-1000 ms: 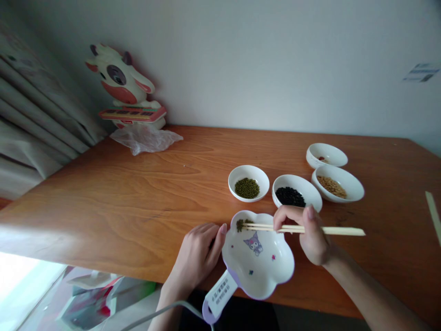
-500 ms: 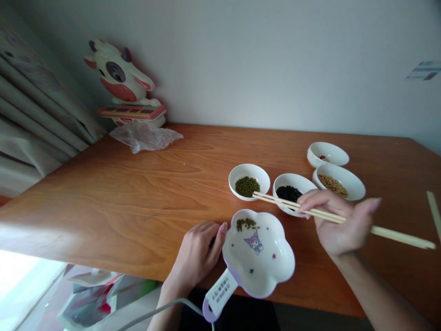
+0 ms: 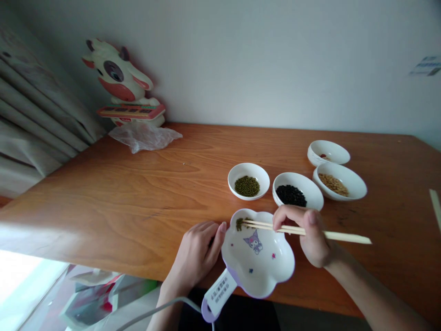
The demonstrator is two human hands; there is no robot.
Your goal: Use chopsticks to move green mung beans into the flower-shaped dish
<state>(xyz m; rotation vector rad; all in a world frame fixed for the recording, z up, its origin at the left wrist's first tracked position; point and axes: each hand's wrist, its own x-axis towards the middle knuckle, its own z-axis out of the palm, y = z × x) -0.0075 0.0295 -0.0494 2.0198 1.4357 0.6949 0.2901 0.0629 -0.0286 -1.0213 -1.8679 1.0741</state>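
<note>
My right hand is closed around a pair of wooden chopsticks. Their tips rest among the green mung beans at the upper left of a flower-shaped white dish with a purple rim and handle. Whether a bean is pinched between the tips is too small to tell. Beside the dish's left edge my left hand lies on the table with curled fingers, its thumb against the rim. A white bowl of mung beans stands behind the dish, and a bowl of black beans sits behind my right hand.
At the right stand a bowl of tan beans and a bowl with a few reddish bits. A cow toy keyboard and a crumpled plastic bag are at the back left. A cable runs below the dish handle.
My right hand has moved left and toward me. The chopstick tips have gone from the mung bean bowl down into the flower-shaped dish. My left hand has stayed in place.
</note>
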